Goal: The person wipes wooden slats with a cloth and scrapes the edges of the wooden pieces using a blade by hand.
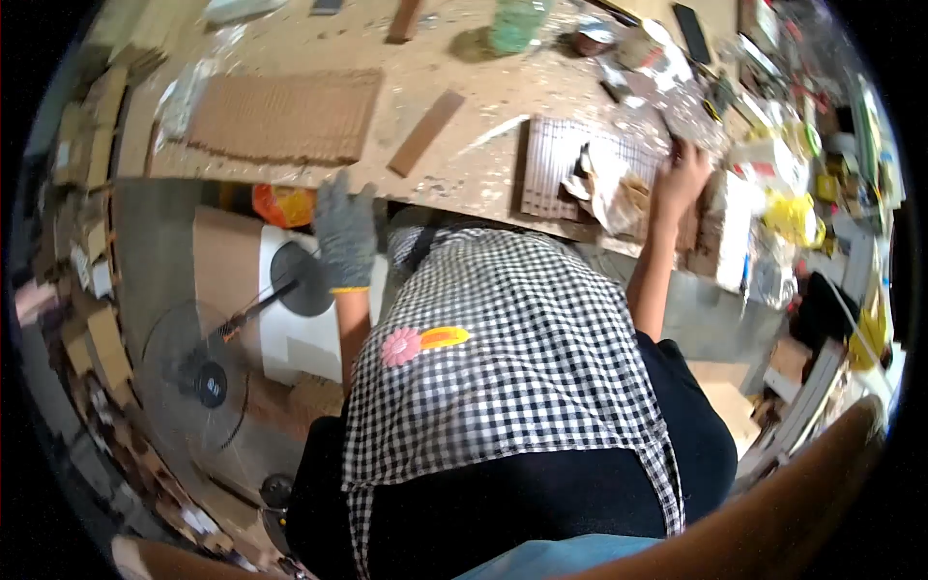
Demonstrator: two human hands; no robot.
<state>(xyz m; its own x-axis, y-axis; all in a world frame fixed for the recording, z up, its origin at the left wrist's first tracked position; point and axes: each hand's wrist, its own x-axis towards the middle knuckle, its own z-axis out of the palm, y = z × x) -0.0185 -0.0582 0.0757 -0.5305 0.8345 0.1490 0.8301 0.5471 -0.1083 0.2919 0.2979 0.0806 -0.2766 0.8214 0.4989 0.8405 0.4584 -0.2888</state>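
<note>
Our left hand (345, 232), in a grey knitted glove with a yellow cuff, has its fingers extended and slightly parted at the tabletop's (319, 43) front edge; we cannot tell whether it touches. Our bare right hand (684, 172) bends its fingers at the right end of a pale, dark-striped, ribbed panel (551, 169); whether they pinch anything, we cannot tell. The panel lies by the front edge, toward the right corner, under a crumpled white-and-brown wad (607, 193). We judge it light, stiff along its ribs, easily dented; we would grip its exposed left edge. Toward the left corner lies a brown corrugated sheet (285, 114), probably light and bendable.
</note>
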